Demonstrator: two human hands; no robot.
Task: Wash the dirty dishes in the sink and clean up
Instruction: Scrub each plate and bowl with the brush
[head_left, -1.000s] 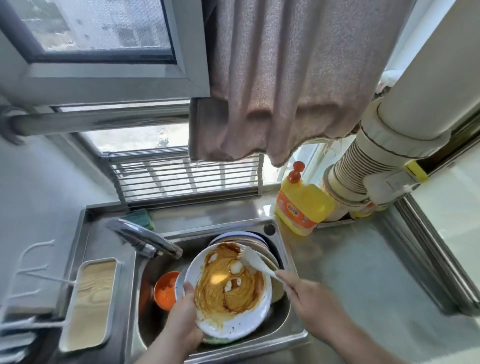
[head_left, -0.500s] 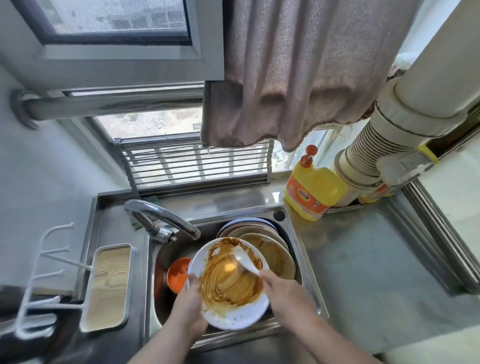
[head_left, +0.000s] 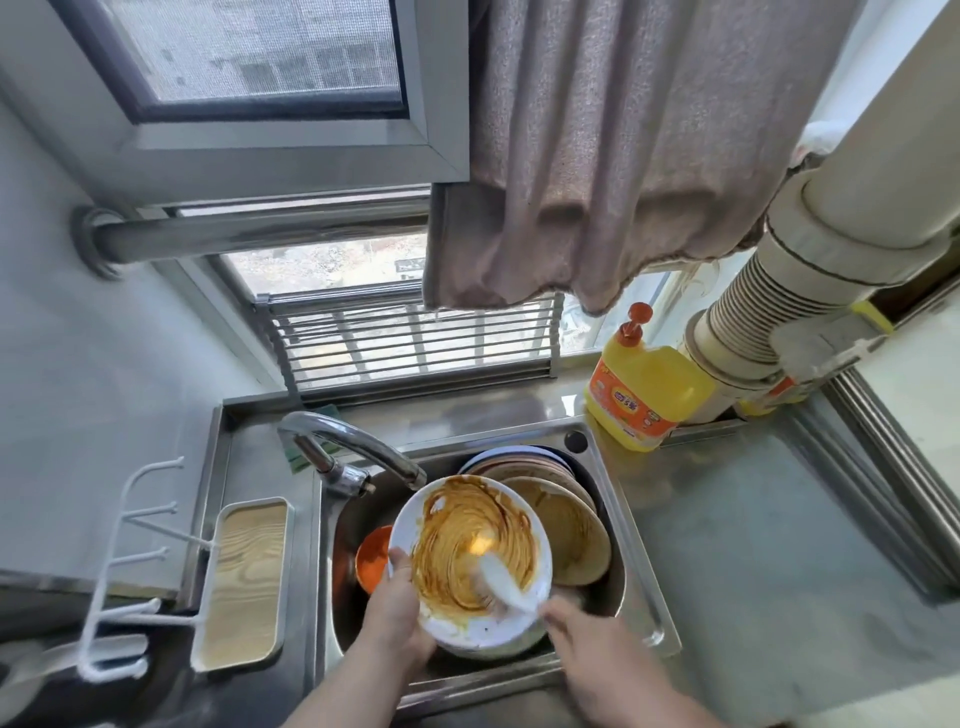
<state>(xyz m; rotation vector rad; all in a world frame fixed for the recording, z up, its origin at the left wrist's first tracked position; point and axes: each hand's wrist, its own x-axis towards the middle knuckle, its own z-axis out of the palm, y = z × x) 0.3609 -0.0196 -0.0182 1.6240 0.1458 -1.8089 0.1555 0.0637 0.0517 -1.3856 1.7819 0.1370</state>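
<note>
A white plate (head_left: 470, 553) smeared with orange-brown sauce is tilted up over the steel sink (head_left: 631, 525). My left hand (head_left: 397, 610) grips its left rim, thumb on the front face. My right hand (head_left: 597, 657) holds a white spoon (head_left: 501, 577) whose bowl lies against the plate's lower right. Behind the plate, several dirty plates (head_left: 566, 530) lean in the basin. An orange bowl (head_left: 373, 558) sits low at the basin's left.
The faucet (head_left: 353, 447) arches over the sink from the back left. A yellow detergent bottle (head_left: 641, 400) stands at the back right beside a ribbed duct (head_left: 753, 317). A wood-topped tray (head_left: 247, 577) and white hook rack (head_left: 130, 571) lie left; steel counter (head_left: 769, 561) extends right.
The spoon has swept from the plate's upper middle down to its lower right, spreading the sauce into streaks. My right hand drew back toward me. The plate stayed in my left hand.
</note>
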